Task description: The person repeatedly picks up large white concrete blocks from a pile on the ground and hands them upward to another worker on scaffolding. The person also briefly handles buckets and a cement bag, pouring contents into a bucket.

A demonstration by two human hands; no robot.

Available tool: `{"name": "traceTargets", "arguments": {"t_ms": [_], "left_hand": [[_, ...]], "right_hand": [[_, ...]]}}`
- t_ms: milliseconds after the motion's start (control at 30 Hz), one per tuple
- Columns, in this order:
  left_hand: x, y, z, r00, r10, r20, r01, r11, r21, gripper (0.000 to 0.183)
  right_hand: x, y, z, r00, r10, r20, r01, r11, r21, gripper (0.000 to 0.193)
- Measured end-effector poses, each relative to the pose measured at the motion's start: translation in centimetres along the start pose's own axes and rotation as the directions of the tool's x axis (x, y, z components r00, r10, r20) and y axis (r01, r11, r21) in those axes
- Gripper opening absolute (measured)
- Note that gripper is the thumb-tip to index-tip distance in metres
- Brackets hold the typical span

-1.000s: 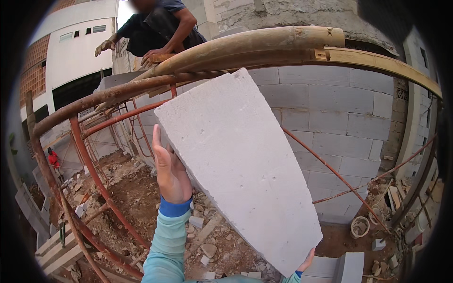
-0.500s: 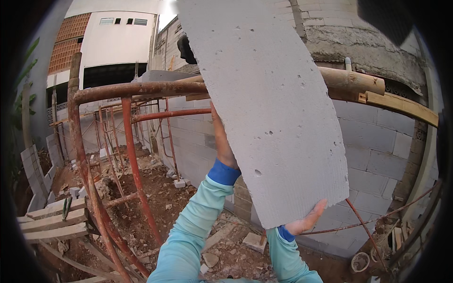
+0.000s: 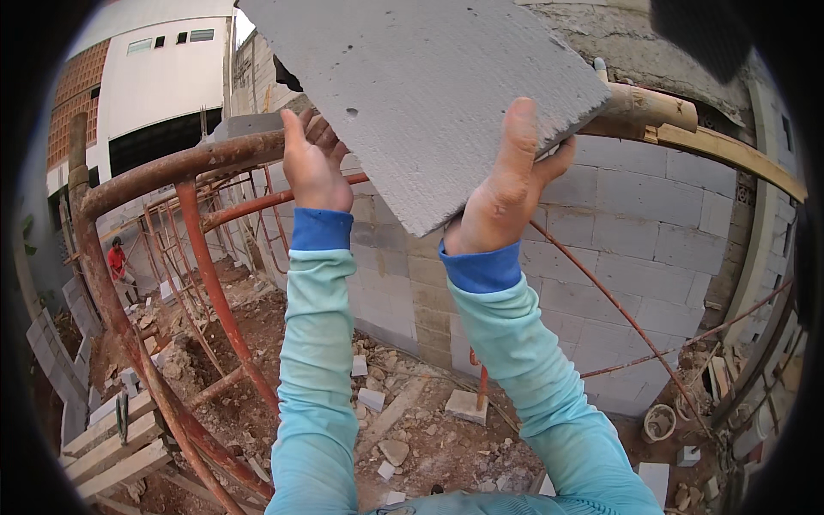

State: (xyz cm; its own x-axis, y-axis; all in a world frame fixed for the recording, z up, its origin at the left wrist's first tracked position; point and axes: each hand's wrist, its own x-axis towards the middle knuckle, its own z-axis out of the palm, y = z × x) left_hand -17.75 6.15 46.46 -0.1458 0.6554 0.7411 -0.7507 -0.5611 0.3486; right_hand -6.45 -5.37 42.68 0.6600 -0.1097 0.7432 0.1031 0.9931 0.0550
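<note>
A large light-grey aerated concrete block (image 3: 429, 94) is raised in front of me at the top of the view, tilted, with small pits in its face. My right hand (image 3: 506, 184) grips its lower right end, the thumb lying on the broad face and the fingers round the edge. Beside its left edge is my left hand (image 3: 319, 167), thumb up and fingers apart and slightly bent. Whether those fingertips touch the block is hard to make out. The block's far end goes out of view at the top.
Rusty red scaffold tubes (image 3: 193, 163) stand at left. A bamboo pole (image 3: 652, 107) and a timber run behind the block, before a grey block wall (image 3: 635, 215). Below are rubble, planks (image 3: 120, 433) and a bucket (image 3: 659, 422). A person in red (image 3: 118, 262) is far left.
The block has moved up and away, so less of it shows. My right hand has risen with its end. My left hand has shifted left, its fingers now in sight beside the edge.
</note>
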Motion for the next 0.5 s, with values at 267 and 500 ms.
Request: {"name": "traceTargets", "arguments": {"t_ms": [267,500], "left_hand": [[-15.5,-9.2,-8.3,0.940,0.236,-0.246,-0.168,0.948,0.271,0.054],[-27.8,-20.4,-10.8,0.999,-0.002,-0.033,0.019,0.845,0.535,0.045]], "right_hand": [[1.3,7.1,7.2,0.976,0.204,-0.081,-0.220,0.901,-0.373,0.116],[0.3,7.0,-1.3,0.956,0.067,0.285,0.189,0.602,-0.776,0.073]]}}
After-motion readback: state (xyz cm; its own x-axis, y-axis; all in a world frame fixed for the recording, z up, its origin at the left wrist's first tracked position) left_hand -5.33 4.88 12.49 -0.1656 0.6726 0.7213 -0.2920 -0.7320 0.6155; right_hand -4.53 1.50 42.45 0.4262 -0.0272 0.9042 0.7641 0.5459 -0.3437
